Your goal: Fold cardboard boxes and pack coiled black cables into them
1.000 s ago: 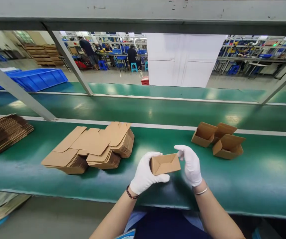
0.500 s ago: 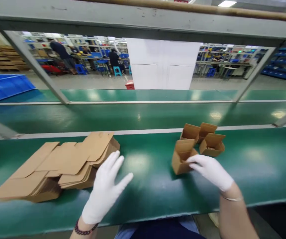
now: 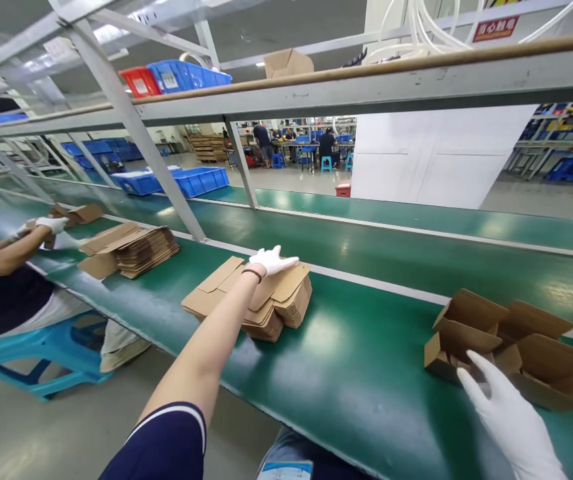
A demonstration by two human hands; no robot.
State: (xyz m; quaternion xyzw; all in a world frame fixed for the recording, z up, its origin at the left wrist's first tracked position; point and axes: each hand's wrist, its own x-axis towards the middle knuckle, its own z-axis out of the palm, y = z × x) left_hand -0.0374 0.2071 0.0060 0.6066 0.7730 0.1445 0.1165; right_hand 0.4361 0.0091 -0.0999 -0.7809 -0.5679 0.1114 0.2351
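Note:
My left hand point(image 3: 272, 260), in a white glove, reaches out over the far side of the stacks of flat folded cardboard boxes point(image 3: 226, 287). Its fingers are stretched out, and it appears to rest on the top layer; no sheet is lifted. Several erected brown cardboard boxes point(image 3: 554, 380) with raised lids stand close together at the right. Beside the nearest of these, a small open box point(image 3: 441, 360), is my gloved right hand point(image 3: 506, 407). Thumb and fingers are apart, with nothing held between them. Whether the fingertips touch the box, I cannot tell.
The green bench point(image 3: 346, 373) runs from left to right under a metal frame point(image 3: 141, 133). On the left, a co-worker's gloved hands point(image 3: 49, 227) handle cardboard near another cardboard stack point(image 3: 146, 250). Blue bins point(image 3: 199, 181) stand farther back. A blue stool point(image 3: 41, 360) is below.
The view has swung left. My left hand has moved from in front of the cardboard stacks onto them. My right hand has let go of the small box, which now stands against the others.

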